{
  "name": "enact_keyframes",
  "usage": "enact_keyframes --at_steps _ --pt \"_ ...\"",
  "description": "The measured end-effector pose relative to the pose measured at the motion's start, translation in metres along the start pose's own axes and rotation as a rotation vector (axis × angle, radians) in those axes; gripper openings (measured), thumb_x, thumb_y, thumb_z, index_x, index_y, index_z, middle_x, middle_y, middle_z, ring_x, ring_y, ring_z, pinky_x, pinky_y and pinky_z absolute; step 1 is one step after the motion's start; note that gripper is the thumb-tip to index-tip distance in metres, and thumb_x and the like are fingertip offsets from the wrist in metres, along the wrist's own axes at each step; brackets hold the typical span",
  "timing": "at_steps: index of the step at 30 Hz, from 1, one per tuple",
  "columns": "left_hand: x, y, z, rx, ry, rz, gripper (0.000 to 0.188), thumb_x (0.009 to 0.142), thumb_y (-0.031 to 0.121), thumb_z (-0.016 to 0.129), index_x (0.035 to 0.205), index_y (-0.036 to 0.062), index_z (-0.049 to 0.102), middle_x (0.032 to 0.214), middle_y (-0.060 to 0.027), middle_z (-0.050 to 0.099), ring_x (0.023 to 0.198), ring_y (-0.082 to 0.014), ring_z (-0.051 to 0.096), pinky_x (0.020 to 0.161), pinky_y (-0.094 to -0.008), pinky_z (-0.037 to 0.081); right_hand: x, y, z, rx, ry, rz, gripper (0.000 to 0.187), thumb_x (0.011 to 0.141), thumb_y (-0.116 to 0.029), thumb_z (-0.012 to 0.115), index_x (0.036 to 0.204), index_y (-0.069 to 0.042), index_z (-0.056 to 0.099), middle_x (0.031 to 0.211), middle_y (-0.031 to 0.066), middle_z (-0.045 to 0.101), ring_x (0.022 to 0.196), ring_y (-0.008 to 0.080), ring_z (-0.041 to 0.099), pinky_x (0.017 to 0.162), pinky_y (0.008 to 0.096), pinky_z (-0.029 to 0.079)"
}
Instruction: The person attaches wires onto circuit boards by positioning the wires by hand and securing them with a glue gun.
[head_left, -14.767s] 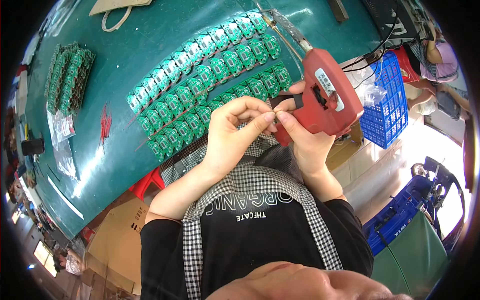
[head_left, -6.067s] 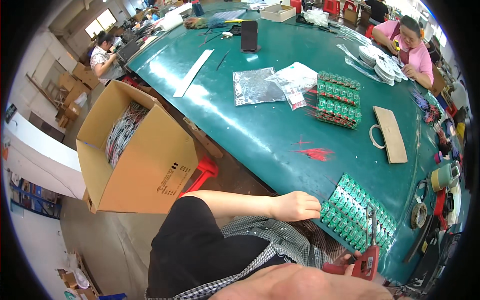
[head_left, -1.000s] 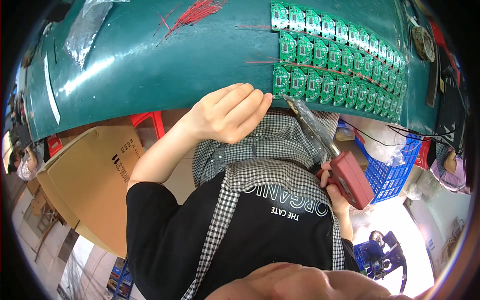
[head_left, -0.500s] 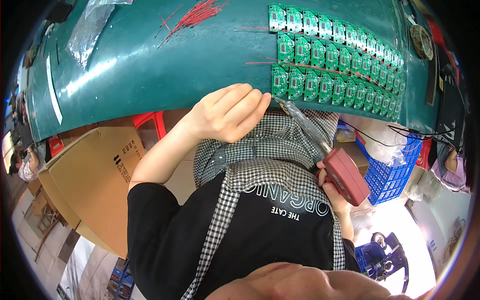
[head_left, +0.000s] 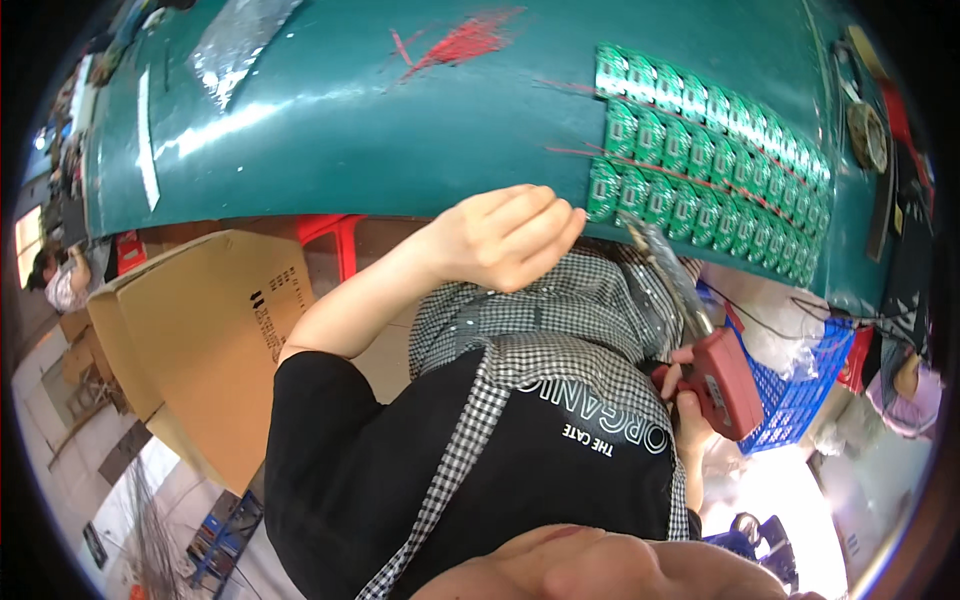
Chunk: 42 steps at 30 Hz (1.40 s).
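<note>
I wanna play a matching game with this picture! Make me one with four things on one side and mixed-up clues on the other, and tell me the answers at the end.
Things:
1. Circuit boards
2. Tool with a long nose
3. Loose wires
4. Plastic crate

Clues:
A. Blue, over on the person's right side
B. A red bunch lying on the tabletop
C. Gripped in the person's right hand
D. Green, laid out in three rows

Right pairs: 1-D, 2-C, 3-B, 4-A
</note>
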<state>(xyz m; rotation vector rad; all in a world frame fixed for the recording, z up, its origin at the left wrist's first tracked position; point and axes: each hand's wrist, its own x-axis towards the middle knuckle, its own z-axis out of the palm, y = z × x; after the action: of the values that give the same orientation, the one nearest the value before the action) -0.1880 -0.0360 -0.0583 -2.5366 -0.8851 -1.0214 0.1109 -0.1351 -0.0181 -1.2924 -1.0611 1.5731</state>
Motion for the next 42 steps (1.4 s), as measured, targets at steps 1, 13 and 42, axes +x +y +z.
enact_keyframes --at_steps 1,13,42 --pt "-0.001 0.001 0.001 -0.003 0.003 -0.001 0.022 0.06 0.005 0.065 0.081 -0.0017 0.066 0.079 -0.0069 0.057 0.069 -0.0182 0.058 0.061 -0.0265 0.052 0.0 -0.002 -0.001 -0.031 -0.022 -0.01 0.056 0.078 -0.023 0.068 0.121 0.003 0.044 0.106 0.0153 0.058 0.065 0.0145 0.052 0.064 0.0292 0.045" --pt "0.002 -0.054 -0.049 0.265 -0.02 -0.827 0.011 0.076 0.016 0.065 0.073 0.0066 0.059 0.072 -0.0074 0.056 0.071 -0.026 0.054 0.063 -0.0384 0.044 0.008 -0.001 -0.001 -0.025 -0.003 -0.14 0.052 0.081 -0.026 0.065 0.12 0.002 0.045 0.107 0.0134 0.054 0.063 0.0134 0.052 0.063 0.0306 0.048" --pt "0.011 -0.087 -0.034 -0.026 -0.03 -0.602 0.014 0.076 0.005 0.065 0.09 0.0033 0.065 0.078 -0.0082 0.061 0.069 -0.0234 0.059 0.062 -0.0313 0.048 0.002 0.006 -0.009 0.086 -0.011 -0.108 0.056 0.081 -0.015 0.065 0.128 0.002 0.04 0.114 0.0162 0.054 0.07 0.0141 0.052 0.071 0.0295 0.047"
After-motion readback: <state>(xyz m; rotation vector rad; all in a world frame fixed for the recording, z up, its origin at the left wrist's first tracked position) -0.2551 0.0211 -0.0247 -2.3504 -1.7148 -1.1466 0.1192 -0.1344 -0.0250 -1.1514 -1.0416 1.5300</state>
